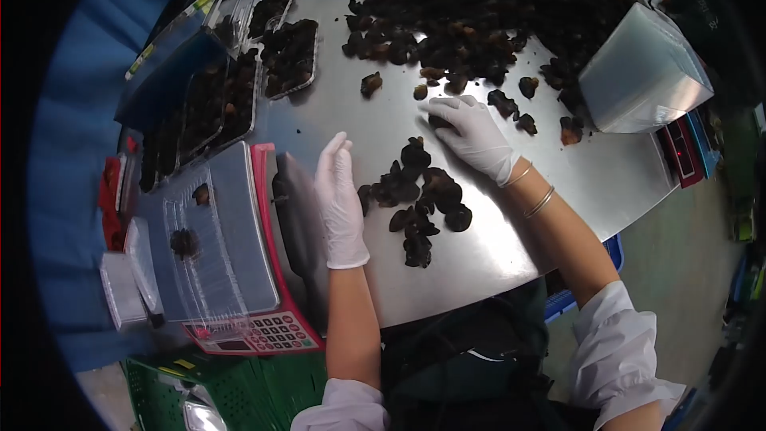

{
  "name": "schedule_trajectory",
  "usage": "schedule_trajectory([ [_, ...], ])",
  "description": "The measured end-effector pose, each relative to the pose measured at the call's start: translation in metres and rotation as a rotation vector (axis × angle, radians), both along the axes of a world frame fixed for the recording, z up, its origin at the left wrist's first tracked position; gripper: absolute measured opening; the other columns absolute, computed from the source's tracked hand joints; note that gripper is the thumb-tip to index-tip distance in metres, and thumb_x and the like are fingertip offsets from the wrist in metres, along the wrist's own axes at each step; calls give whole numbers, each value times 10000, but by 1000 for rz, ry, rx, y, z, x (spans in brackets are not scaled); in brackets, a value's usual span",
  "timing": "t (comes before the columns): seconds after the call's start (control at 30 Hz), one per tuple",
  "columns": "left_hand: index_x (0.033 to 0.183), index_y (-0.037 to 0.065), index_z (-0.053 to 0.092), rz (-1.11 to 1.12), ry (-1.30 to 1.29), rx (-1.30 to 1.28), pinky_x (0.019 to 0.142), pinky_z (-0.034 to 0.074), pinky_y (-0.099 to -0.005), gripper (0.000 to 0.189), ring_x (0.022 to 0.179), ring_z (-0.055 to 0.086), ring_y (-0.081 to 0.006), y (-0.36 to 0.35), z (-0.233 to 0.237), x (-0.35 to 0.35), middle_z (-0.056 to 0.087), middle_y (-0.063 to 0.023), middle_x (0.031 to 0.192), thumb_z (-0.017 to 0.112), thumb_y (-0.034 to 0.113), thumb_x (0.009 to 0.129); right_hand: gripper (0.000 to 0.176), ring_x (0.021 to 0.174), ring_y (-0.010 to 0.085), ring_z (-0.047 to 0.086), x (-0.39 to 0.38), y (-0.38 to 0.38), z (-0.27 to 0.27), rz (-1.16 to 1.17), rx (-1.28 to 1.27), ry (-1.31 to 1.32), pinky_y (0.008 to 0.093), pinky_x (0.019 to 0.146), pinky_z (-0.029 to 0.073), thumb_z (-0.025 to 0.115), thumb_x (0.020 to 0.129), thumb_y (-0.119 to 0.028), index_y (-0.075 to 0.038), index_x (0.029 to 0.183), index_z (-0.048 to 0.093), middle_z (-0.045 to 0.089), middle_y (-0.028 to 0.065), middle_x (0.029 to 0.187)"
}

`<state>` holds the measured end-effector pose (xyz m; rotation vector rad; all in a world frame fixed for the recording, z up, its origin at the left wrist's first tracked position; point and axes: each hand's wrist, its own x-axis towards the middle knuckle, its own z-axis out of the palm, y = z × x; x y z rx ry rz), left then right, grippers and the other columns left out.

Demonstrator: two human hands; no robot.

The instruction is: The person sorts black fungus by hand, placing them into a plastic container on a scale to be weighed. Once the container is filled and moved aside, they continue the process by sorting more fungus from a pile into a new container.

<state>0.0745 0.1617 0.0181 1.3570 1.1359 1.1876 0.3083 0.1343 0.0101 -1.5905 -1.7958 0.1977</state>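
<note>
Black mushroom pile (415, 199) runs near-to-far; left hand (341, 199) open, right hand (475, 137) flat, open.

- The heap of dark mushrooms (495, 0) at the far edge of the tabletop (606, 183) runs out past the picture's top edge.
- The right hand (475, 134) covers a dark piece (437, 121); only its rim shows, and whether the fingers grip it cannot be told.
- The stack of clear trays (642, 72) at the far right corner hides part of the heap and most of a second scale (685, 148).
- The keypad (275, 334) on the near scale is too small to read.
- The filled trays (207, 104) along the left edge lie in shadow, their contents indistinct.
- The green crate (231, 391) is cut off by the bottom edge.
</note>
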Motion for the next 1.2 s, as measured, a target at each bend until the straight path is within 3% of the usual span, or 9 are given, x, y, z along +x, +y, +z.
schedule_trajectory([
  [0.07, 1373, -38, 557, -26, -57, -21, 1115, 404, -352, 440, 1265, 564, -226, 4, -5, -2, 626, -179, 1302, 498, 285, 1080, 439, 1103, 267, 600, 8, 1, -2, 65, -62, 15, 371, 983, 488, 612, 847, 12, -119, 1259, 685, 672, 103, 1199],
  [0.17, 1368, -39, 559, -77, -91, -118, 1099, 425, -353, 436, 1266, 563, -231, 0, -3, 1, 620, -188, 1302, 499, 283, 1080, 450, 1175, 214, 578, -2, -21, 27, 109, -196, 592, 375, 1065, 451, 589, 866, -79, -83, 1313, 642, 657, 79, 1202],
  [0.3, 1432, -13, 496, -134, -42, -76, 1092, 436, -364, 438, 1261, 564, -238, -6, -2, 15, 594, -196, 1327, 525, 229, 1067, 503, 1227, 310, 554, -19, -16, 13, 265, -54, 212, 434, 1124, 398, 628, 885, -149, -127, 1385, 579, 636, 135, 1268],
  [0.53, 1479, -7, 453, -199, -88, 103, 1151, 367, -384, 461, 1349, 507, -277, -23, 12, 10, 549, -184, 1409, 496, 166, 1053, 358, 1183, 345, 559, -3, -50, 32, 428, -363, 159, 447, 1038, 443, 672, 858, -152, -102, 1213, 659, 654, 126, 1225],
  [0.7, 1352, 43, 577, -61, 370, 300, 1133, 364, -437, 533, 1315, 485, -317, -78, 23, -27, 534, -169, 1389, 732, 196, 866, 432, 1271, 345, 506, 6, -86, 19, 67, -219, 255, 450, 1109, 383, 705, 871, -267, -107, 1268, 643, 595, 144, 1336],
  [0.87, 1083, 79, 660, -34, 833, 480, 1036, 409, -449, 419, 1143, 520, -333, -123, 22, -15, 573, -132, 1223, 851, 187, 726, 443, 1326, 388, 472, -31, -81, 12, 226, -99, -63, 486, 1144, 343, 713, 827, -235, -102, 1246, 666, 538, 196, 1400],
  [1.0, 972, 47, 681, -26, 691, 334, 758, 460, -313, 178, 806, 562, -184, -115, -1, -38, 624, -36, 860, 772, 79, 822, 406, 1287, 398, 506, -2, -89, 20, 190, -114, 122, 475, 1110, 403, 621, 806, -100, -67, 1208, 672, 562, 220, 1379],
  [1.1, 989, 28, 683, -24, 320, -122, 692, 425, -202, 39, 743, 548, -50, -113, 6, -52, 648, 14, 890, 675, 47, 956, 407, 1292, 381, 498, 10, -106, 21, 126, -148, 268, 466, 1122, 392, 617, 822, -110, -73, 1225, 663, 548, 209, 1400],
  [1.2, 1069, 13, 668, 15, -39, -153, 760, 493, -242, 103, 849, 611, -84, -109, -1, -56, 688, -10, 962, 644, 85, 999, 391, 1295, 365, 490, 4, -110, 14, 36, -114, 412, 457, 1126, 381, 622, 843, -125, -88, 1231, 657, 547, 183, 1401],
])
